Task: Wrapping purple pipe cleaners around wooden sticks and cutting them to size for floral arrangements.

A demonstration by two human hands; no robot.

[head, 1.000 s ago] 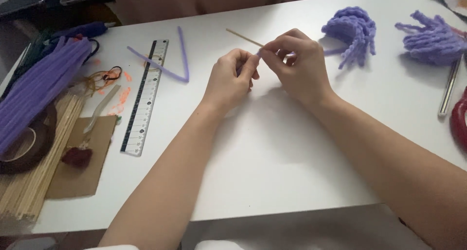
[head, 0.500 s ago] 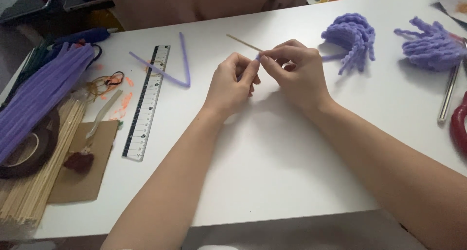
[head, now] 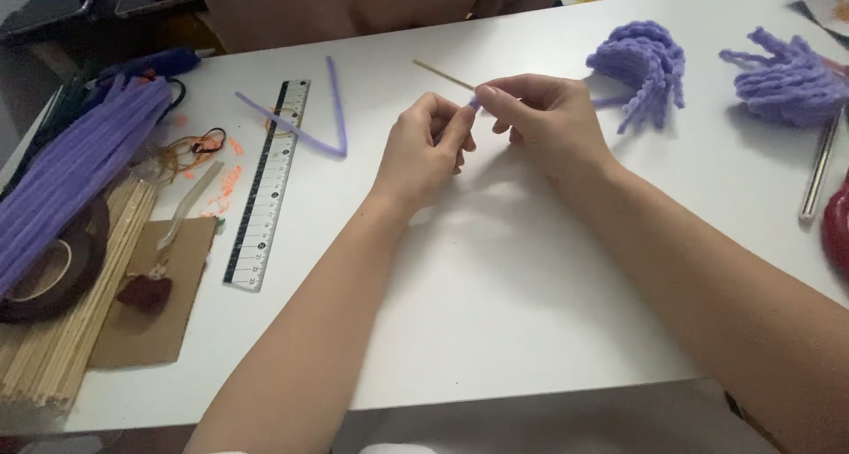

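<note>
Head view, frame centre top: left hand (head: pixel 424 149) and right hand (head: pixel 548 118) both pinched on purple pipe cleaner (head: pixel 475 103) wound at thin wooden stick (head: pixel 442 74), above white surface (head: pixel 495 286). Risk: loosened pinch, wrap unwinding, stick slipping free.

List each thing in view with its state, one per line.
Left hand: pinching the purple pipe cleaner.
Right hand: pinching it too, at the thin stick.
Ruler: flat.
Bent pipe cleaner: across the ruler.
Tape roll: lying flat.
</note>
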